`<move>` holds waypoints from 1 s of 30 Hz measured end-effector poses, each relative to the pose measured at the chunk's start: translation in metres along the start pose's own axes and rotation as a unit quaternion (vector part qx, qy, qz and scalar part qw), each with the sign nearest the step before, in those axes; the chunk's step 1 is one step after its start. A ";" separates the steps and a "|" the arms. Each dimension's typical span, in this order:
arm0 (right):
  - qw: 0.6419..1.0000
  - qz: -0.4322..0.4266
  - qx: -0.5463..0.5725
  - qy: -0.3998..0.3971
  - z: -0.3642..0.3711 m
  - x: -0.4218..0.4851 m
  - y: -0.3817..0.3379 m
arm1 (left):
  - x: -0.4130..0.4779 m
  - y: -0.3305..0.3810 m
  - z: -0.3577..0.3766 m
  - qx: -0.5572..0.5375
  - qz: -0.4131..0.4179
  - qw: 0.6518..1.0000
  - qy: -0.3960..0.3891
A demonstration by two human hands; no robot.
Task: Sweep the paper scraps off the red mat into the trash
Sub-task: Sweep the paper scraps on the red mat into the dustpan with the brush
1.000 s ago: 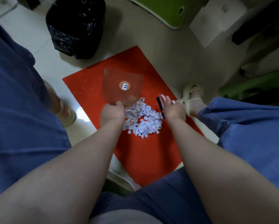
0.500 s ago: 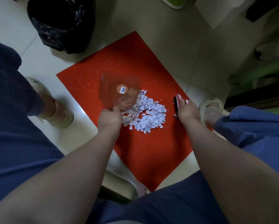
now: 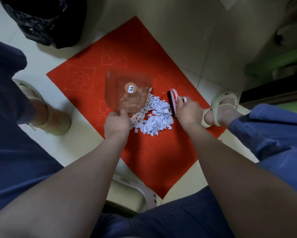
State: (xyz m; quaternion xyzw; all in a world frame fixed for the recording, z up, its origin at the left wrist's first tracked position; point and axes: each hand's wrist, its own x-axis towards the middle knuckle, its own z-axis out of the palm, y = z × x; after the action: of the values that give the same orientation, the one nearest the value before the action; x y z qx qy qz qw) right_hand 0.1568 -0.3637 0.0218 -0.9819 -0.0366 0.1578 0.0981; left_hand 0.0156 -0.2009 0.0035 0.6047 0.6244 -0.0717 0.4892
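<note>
Fingers (image 3: 122,112) of left hand (image 3: 116,125): clenched round the short handle of a clear, tinted plastic dustpan (image 3: 115,90), which carries a round orange sticker with a white label (image 3: 131,87). The pan is tilted, its right side meeting the heap, apparently set as a backstop. Scraps show through its wall; whether they lie in it or under it cannot be told.

Fingers (image 3: 179,102) of right hand (image 3: 189,113): grasping the pink plastic back of a small hand brush with dark bristles (image 3: 172,102). The bristles face the heap from its right and touch its edge. Pan and brush bracket the paper, so a leftward stroke should drive it into the pan.

Small white torn paper scraps (image 3: 154,117): one loose heap near the middle of the flat red rectangular mat with faint heart outlines (image 3: 158,160), between the two tools.

Black bag-lined trash bin (image 3: 41,21): on the pale tiled floor (image 3: 187,31) beyond the mat's far-left edge, well apart from the heap, probably near enough to empty the pan into.

Periphery: beige sandals (image 3: 58,122) and blue trouser legs (image 3: 273,127) on either side of the mat.

Step judged: gathering; emptying not yet done.
</note>
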 end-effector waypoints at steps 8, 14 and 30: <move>0.995 0.088 0.020 -0.035 0.000 0.013 0.013 | 0.006 -0.003 -0.003 -0.023 -0.015 1.000 -0.001; 0.995 -0.036 -0.030 -0.085 0.013 -0.003 -0.006 | 0.010 -0.005 -0.002 -0.035 -0.026 0.999 -0.011; 0.992 0.086 0.010 -0.095 0.003 0.007 0.008 | 0.014 -0.012 0.002 -0.052 -0.031 0.998 -0.023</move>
State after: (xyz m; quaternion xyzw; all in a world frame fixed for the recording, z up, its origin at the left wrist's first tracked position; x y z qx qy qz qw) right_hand 0.1632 -0.3702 0.0150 -0.9610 0.0408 0.2584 0.0903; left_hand 0.0094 -0.1957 -0.0131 0.5574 0.6341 -0.0682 0.5316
